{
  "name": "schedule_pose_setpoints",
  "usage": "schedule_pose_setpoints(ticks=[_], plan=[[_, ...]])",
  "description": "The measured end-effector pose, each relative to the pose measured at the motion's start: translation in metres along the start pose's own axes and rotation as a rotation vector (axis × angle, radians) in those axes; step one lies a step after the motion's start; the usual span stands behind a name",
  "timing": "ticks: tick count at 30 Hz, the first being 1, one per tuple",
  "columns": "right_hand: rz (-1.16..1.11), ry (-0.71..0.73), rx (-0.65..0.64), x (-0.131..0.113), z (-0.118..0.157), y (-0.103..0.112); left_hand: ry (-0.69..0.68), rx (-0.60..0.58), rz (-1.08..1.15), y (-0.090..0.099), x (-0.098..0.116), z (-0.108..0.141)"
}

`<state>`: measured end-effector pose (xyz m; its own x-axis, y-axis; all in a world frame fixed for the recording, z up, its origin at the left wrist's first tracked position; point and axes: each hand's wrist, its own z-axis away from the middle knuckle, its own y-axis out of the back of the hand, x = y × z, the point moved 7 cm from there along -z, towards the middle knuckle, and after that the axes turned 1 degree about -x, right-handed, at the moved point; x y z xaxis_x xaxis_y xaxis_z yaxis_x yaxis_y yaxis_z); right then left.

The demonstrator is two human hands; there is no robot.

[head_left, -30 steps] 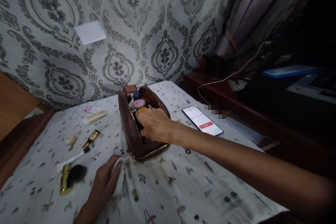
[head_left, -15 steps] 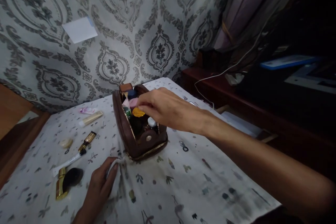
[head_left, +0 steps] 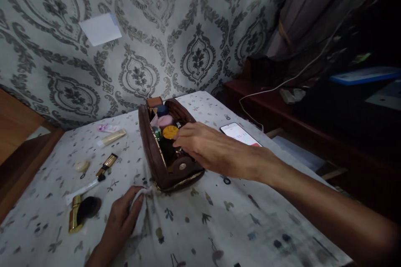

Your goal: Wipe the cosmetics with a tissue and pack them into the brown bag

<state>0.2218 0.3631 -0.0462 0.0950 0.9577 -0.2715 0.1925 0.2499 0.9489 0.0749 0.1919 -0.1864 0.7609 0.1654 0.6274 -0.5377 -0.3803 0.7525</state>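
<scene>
An unzipped brown cosmetic bag (head_left: 150,150) stands on the patterned cloth, with several items inside. Among them are a round yellow-orange item (head_left: 171,132), a pink item (head_left: 166,122) and a dark blue one (head_left: 162,110). My right hand (head_left: 197,144) reaches over the bag's right rim, fingers closed and pointing down into it; what they hold, if anything, is hidden. Near the bag's front corner, my left hand (head_left: 123,212) pinches a white cloth (head_left: 138,212) between thumb and fingers.
To the left lie two tubes (head_left: 112,138), a small cream-coloured round item (head_left: 82,166), a gold-and-black item (head_left: 107,164), a white stick with a dark end (head_left: 83,190), and a gold item beside a dark brush head (head_left: 89,207). A lit phone (head_left: 239,134) rests behind my right forearm.
My right hand has shifted from above the yellow-orange item towards the bag's near right side, covering the white cap there. The phone has come into fuller view. My left hand stays on the cloth.
</scene>
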Motion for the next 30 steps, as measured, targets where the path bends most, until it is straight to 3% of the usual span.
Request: schedule_pose_setpoints(ticks=[4, 10, 16, 22, 30], plan=[[0.086, 0.069, -0.084, 0.001, 0.000, -0.013, -0.012, 0.007, 0.027, 0.001, 0.006, -0.001], [0.092, 0.095, -0.013, 0.007, -0.005, -0.017, -0.090, -0.004, 0.073, 0.001, 0.011, 0.002], [0.135, 0.091, -0.029, 0.005, -0.008, -0.020, -0.138, 0.002, 0.078, 0.002, 0.014, 0.004], [0.256, 0.012, -0.156, -0.002, -0.025, -0.027, -0.108, -0.001, 0.055, 0.001, 0.010, 0.004], [0.299, -0.254, -0.217, 0.001, -0.054, -0.031, -0.102, -0.013, 0.051, 0.001, 0.010, 0.005]])
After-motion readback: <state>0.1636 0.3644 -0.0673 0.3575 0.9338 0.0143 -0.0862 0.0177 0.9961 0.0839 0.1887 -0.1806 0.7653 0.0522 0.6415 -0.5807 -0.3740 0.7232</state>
